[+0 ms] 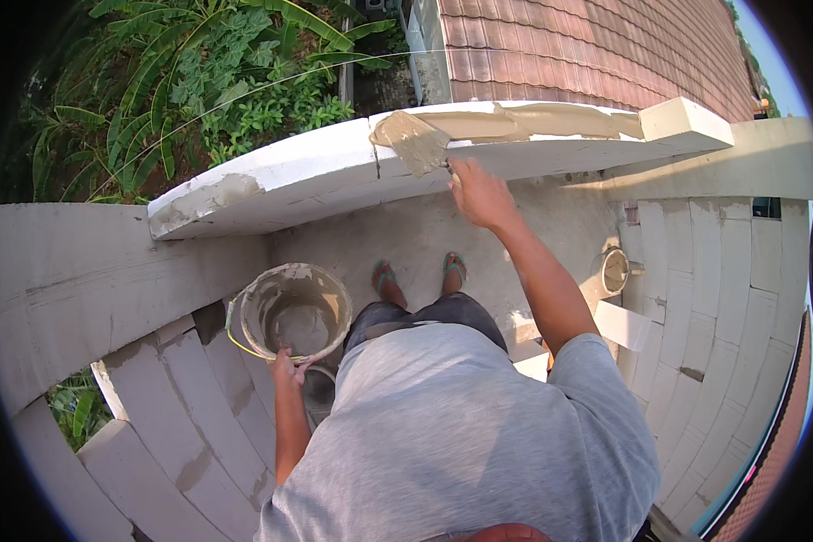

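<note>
My right hand (477,191) grips the handle of a mortar-coated trowel (412,141), whose blade lies on the top of the white block ledge (271,178) in front of me. A band of wet grey-beige mortar (551,121) runs along the ledge top to the right of the blade, up to a white block (685,121). My left hand (289,367) is closed on the near rim of a mortar-smeared bucket (332,312) with a yellow handle, held at my lower left. Some mortar is inside the bucket.
Block walls (99,280) (714,316) stand on both sides. A smaller bucket (614,271) and white blocks (620,327) are at the right. My sandalled feet are on the concrete floor (334,253). A thin wire crosses plants (154,99) and a tiled roof (587,54) beyond the ledge.
</note>
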Motion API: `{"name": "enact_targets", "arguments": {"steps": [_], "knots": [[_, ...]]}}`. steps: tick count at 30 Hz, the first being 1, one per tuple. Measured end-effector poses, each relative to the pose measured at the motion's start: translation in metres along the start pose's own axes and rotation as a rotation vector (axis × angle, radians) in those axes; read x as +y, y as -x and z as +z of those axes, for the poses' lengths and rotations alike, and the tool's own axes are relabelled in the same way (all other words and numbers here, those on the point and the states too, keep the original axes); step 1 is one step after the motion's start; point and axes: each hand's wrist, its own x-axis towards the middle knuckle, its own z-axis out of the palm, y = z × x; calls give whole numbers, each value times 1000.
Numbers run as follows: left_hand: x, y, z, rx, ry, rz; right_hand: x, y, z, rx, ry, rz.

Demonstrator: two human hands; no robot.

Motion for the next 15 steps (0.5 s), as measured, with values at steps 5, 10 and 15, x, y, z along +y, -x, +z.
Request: {"name": "enact_targets", "arguments": {"steps": [5, 10, 15], "knots": [[4, 13, 12, -36, -26, 6, 65, 14, -29, 68, 65, 118], [10, 22, 33, -15, -57, 25, 157, 29, -53, 190, 134, 191], [10, 51, 59, -17, -105, 95, 225, 51, -89, 229, 230, 339]]}}
